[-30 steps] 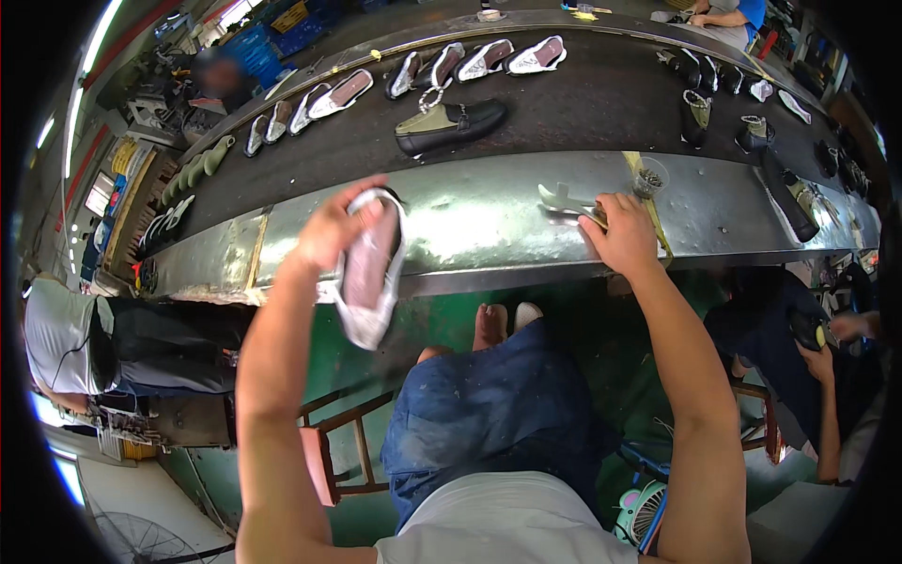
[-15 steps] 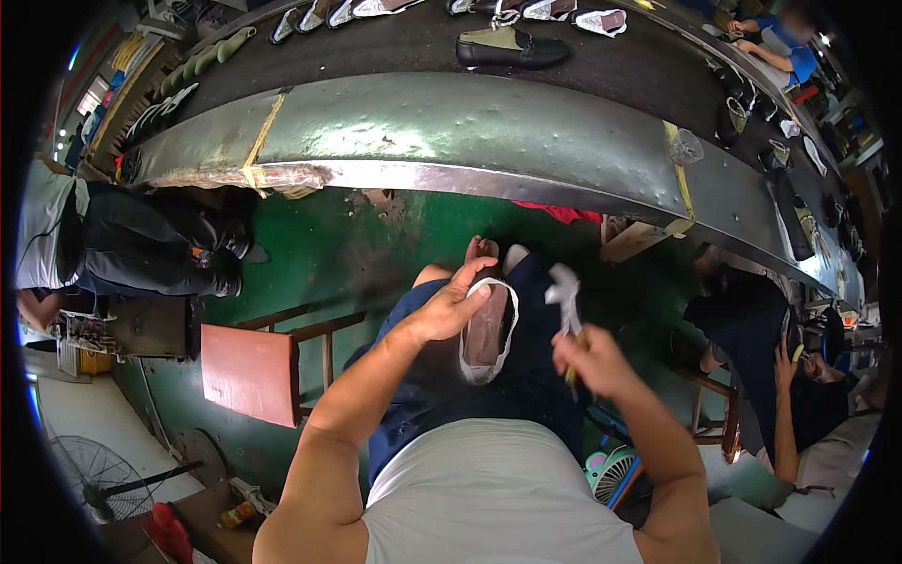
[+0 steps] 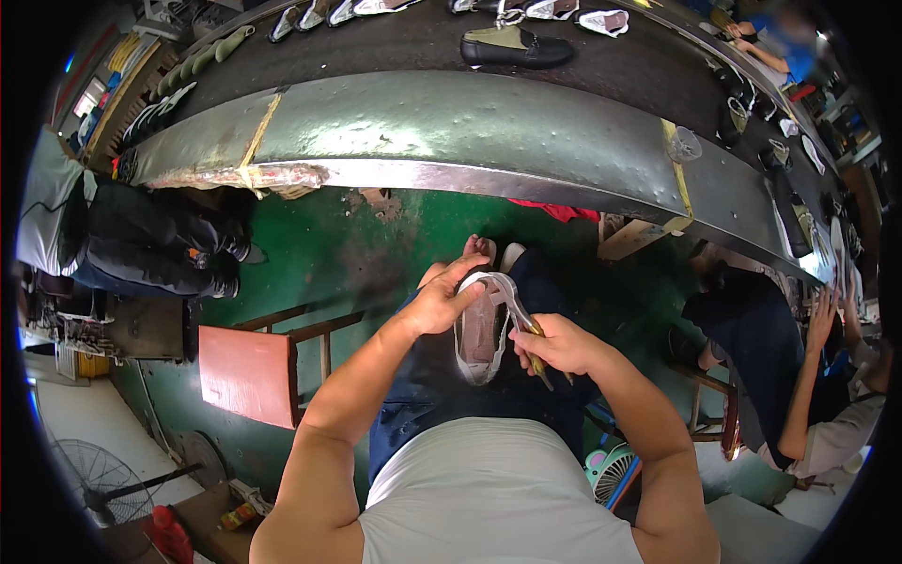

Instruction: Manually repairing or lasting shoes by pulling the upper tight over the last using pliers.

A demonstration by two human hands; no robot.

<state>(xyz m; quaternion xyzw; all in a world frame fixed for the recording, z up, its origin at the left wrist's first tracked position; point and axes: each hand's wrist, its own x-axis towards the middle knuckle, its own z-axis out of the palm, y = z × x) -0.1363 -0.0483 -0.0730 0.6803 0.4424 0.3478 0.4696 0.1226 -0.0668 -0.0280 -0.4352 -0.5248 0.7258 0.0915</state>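
Observation:
Bottom up over my lap lies a shoe on its last (image 3: 481, 331), its brown insole showing inside a pale, turned-over rim. My left hand (image 3: 445, 299) grips its far end, thumb on the near side and fingers round the edge. In my right hand (image 3: 552, 344) is a pair of lasting pliers (image 3: 536, 362) with yellowish handles. Their metal head reaches up to the far right rim of the shoe, close to my left thumb. Blur hides whether the jaws pinch the rim.
A dark conveyor (image 3: 376, 47) with a metal edge (image 3: 395, 117) runs across in front, bearing several shoes and a black loafer (image 3: 517, 47). A stool (image 3: 246, 374) stands left, a small fan (image 3: 611, 470) right. Other people are at both sides.
My right hand has swung the pliers left and inward, from beside the shoe onto its far rim. My left hand keeps its hold; the shoe has shifted slightly left.

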